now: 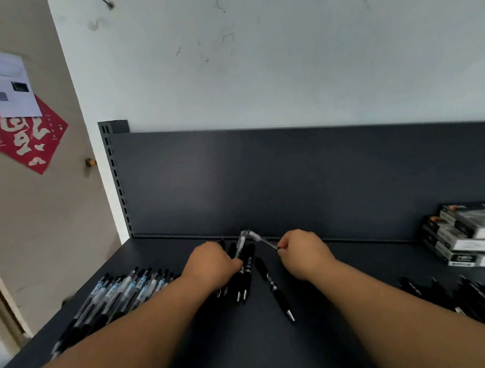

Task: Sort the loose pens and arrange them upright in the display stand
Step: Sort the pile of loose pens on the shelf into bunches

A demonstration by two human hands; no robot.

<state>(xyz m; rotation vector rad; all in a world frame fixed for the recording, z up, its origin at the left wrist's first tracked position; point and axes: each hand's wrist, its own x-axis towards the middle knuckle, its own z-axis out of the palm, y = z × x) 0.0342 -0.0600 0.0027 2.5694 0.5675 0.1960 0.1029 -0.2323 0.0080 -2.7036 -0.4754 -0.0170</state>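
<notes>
On the dark shelf, near the back panel, the left hand curls round a bundle of black pens. Just right of it, the right hand pinches a clear pen by its end. A single black pen lies between the forearms. The left forearm partly hides a row of clear pens. Blurred black pens lie right and stacked boxes far right.
</notes>
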